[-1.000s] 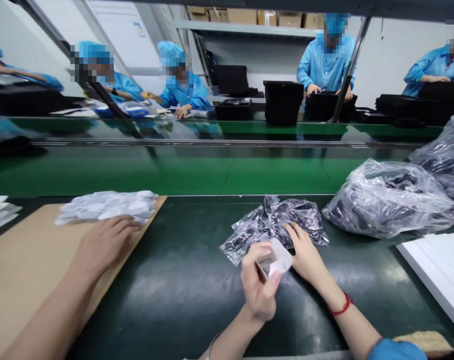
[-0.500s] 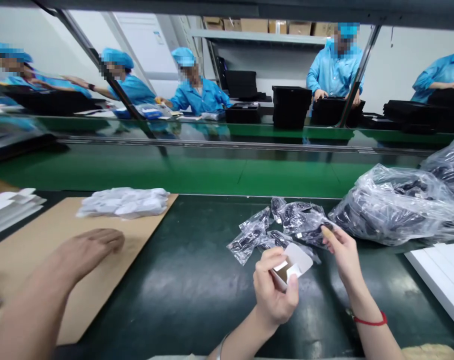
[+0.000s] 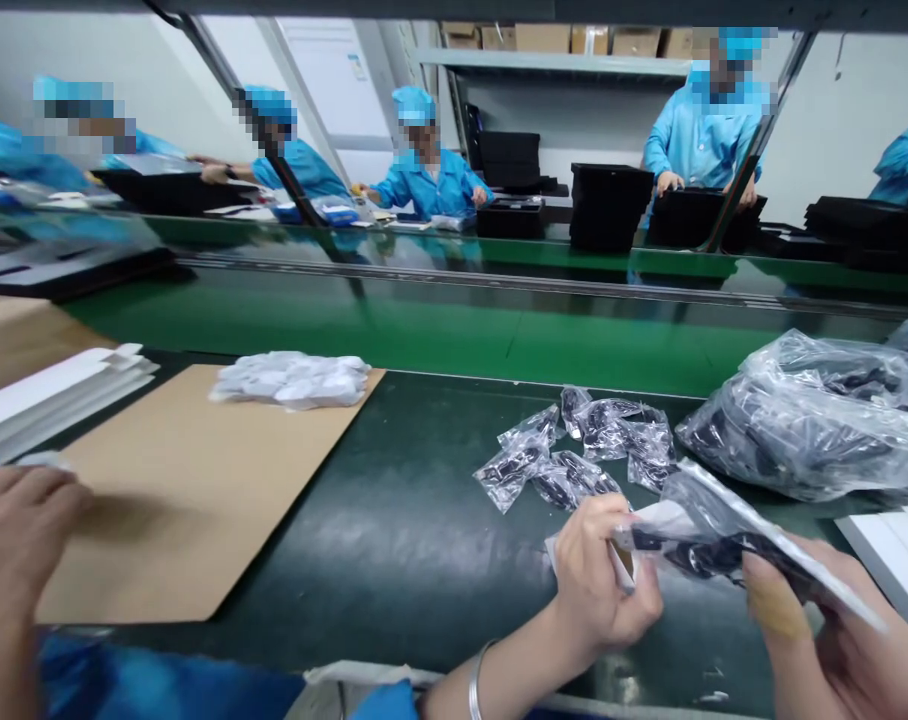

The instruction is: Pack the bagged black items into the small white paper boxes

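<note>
My left hand (image 3: 598,592), with a silver bangle on the wrist, is closed around a small white carton (image 3: 625,566) held just above the dark green bench. My right hand (image 3: 836,640) grips a clear plastic bag (image 3: 724,535) with a black part inside. The bag's end touches the carton's open mouth. Just beyond my hands lies a loose pile of the same small bags (image 3: 574,455).
Another person's hand (image 3: 11,530) hovers at the far left over a brown cardboard sheet (image 3: 191,500) bearing white packets (image 3: 293,378). Flat white cartons (image 3: 49,395) lie left, a large bag of black parts (image 3: 814,420) right. Workers in blue stand beyond the green conveyor (image 3: 499,330).
My right hand lifted a bag from the pile and brought it to the carton in my left hand. The other person's hand drew back from the white packets toward the left.
</note>
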Available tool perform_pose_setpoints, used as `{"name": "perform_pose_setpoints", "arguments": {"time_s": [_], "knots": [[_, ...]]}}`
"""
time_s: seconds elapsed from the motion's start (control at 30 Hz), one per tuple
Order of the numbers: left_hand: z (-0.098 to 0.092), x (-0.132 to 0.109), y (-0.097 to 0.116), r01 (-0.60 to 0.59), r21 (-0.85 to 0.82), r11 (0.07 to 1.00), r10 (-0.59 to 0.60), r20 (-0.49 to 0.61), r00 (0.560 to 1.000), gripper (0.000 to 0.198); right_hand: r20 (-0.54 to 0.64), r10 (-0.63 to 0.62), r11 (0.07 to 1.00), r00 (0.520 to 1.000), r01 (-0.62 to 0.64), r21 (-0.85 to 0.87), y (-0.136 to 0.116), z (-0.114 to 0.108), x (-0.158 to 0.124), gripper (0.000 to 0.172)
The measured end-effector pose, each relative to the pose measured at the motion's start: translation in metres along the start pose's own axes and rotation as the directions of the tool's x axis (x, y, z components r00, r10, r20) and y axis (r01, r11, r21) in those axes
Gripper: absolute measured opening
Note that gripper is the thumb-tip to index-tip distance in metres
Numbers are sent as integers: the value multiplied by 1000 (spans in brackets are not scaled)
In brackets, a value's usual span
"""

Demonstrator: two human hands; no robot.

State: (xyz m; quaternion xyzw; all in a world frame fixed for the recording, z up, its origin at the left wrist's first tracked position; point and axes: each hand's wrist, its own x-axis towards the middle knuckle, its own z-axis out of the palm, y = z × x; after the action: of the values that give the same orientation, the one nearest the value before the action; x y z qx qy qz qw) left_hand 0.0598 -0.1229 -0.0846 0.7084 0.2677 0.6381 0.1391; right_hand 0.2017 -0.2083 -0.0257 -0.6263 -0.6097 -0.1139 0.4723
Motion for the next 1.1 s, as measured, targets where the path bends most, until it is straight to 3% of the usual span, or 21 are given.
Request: {"name": "perform_pose_setpoints", "arguments": {"time_s": [0.13, 0.23, 0.33, 0.47, 0.53, 0.63, 0.77, 0.9, 1.1], "knots": [[1, -2, 1, 23, -26, 999, -23, 5, 1000, 21, 134, -223, 966, 966, 238, -105, -24, -7, 30, 20], [2, -5, -3, 34, -60, 998, -35, -20, 999, 26, 150, -331, 934, 932, 346, -86, -39, -7, 47, 24], [4, -9, -7, 11, -101, 995, -17, -58, 998, 35, 112, -255, 962, 961, 263, -72, -44, -3, 46, 21], [7, -11, -9, -63, -120, 991, 52, -90, 995, 44, -87, -55, 997, 995, 50, -61, -39, 0, 31, 15], [6, -10, -9, -97, -99, 990, 86, -106, 991, 46, -74, -25, 999, 997, 22, -43, -34, -3, 25, 15], [4, -6, -8, -121, -49, 991, 117, -81, 990, 36, 61, -89, 994, 994, 92, -60, -30, -8, 27, 15], [0, -2, -5, -119, -8, 993, 119, -38, 992, 24, 120, -242, 961, 963, 255, -105, -39, -4, 44, 19], [-1, -1, -3, -150, 24, 988, 150, -25, 988, 26, 129, -256, 963, 958, 265, -51, -49, 9, 50, 17], [5, -3, -5, -137, 12, 991, 137, -70, 988, 41, 87, -282, 959, 955, 283, 4, -43, 18, 32, 2]]}}
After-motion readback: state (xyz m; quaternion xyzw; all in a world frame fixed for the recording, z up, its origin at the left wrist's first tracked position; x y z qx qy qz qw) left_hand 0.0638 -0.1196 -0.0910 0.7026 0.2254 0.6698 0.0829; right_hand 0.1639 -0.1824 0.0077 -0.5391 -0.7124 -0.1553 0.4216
